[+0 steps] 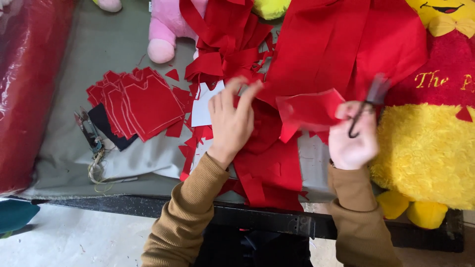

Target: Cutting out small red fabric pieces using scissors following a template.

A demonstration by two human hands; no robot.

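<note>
My left hand point(231, 117) hovers with fingers spread over a heap of red fabric strips point(269, 158) and a white paper pattern point(204, 106); it holds nothing. My right hand point(352, 137) grips black scissors point(368, 101), blurred, blades pointing up. A loose red fabric piece point(309, 110) lies between the two hands, its right edge at my right hand's fingers. To the left lies a stack of cut red shirt-shaped pieces point(146, 104) on the grey table cover point(104, 44).
Small thread snips point(88, 129) with cord lie at the left. A red plastic-wrapped roll point(27, 84) lines the left edge. A yellow plush toy in a red shirt point(435, 128) sits right. A pink plush point(168, 27) lies at the back. More red cloth point(341, 44) is piled behind.
</note>
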